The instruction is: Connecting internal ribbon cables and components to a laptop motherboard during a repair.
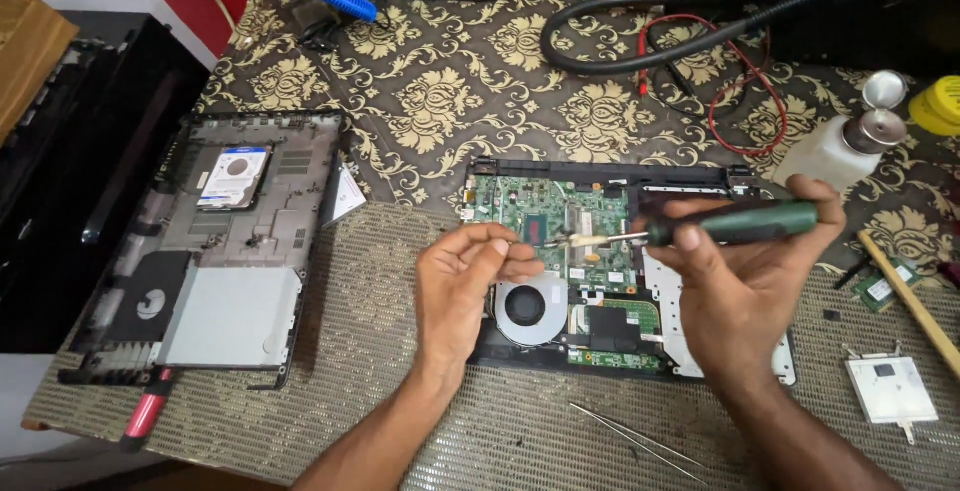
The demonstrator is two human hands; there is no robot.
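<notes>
We have the laptop well apart: its bottom cover [235, 251] lies at the left of the frame, the green motherboard [560, 226] sits bare at centre with its one round fan [530, 311] not yet lifted out. Our right hand [745, 271] wraps shut around one green-handled screwdriver [735, 223]; our left hand [470, 276] pinches its tip, fingers [510, 251] nearly closed. One pair of tweezers [640, 439] lies low on the counter [400, 91].
</notes>
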